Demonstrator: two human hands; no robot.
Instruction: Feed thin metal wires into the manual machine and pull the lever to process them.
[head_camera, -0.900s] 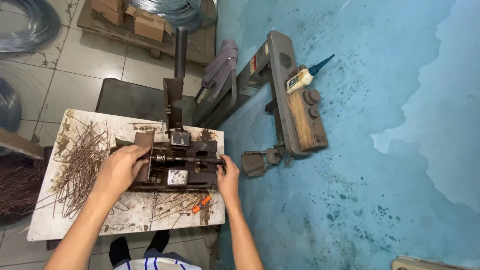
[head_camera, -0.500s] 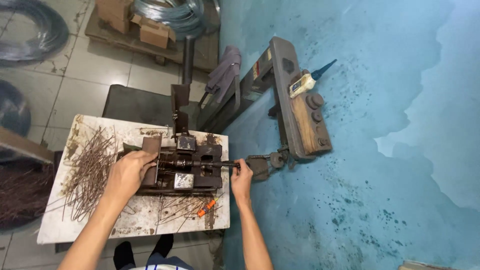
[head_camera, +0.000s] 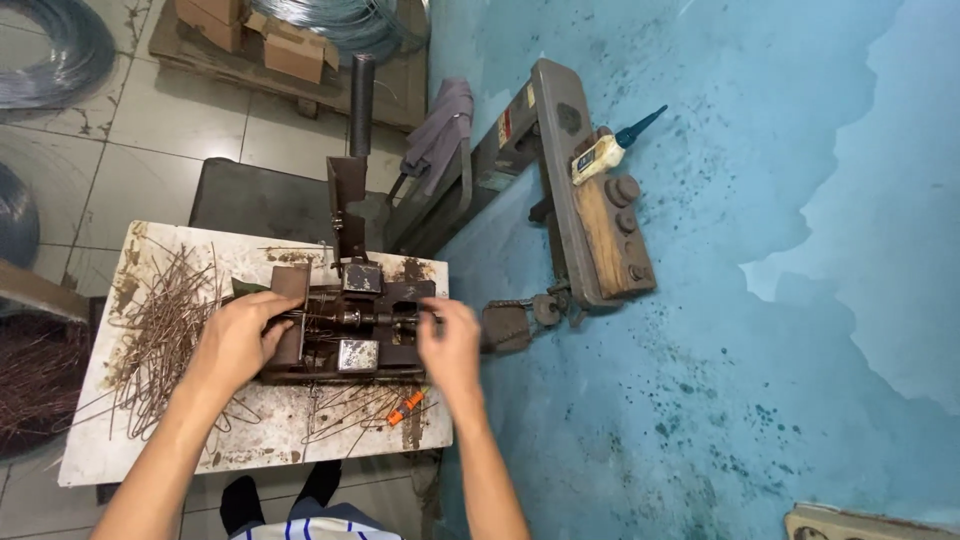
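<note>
The left hand (head_camera: 238, 338) grips the rusty bending jig (head_camera: 350, 325) at its left end, steadying it; the right hand (head_camera: 450, 345), blurred, hovers loosely open at its right end, holding nothing I can tell.

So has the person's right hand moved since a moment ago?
Yes. The right hand has slid inward from the right end of the rusty metal jig, and now lies over its right part.

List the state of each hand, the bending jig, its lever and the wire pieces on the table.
left hand: resting on the jig's left end, fingers curled.
right hand: open, at the jig's right end.
bending jig: rusty, flat on the table.
lever: raised.
bent wire pieces: piled loose.
</note>
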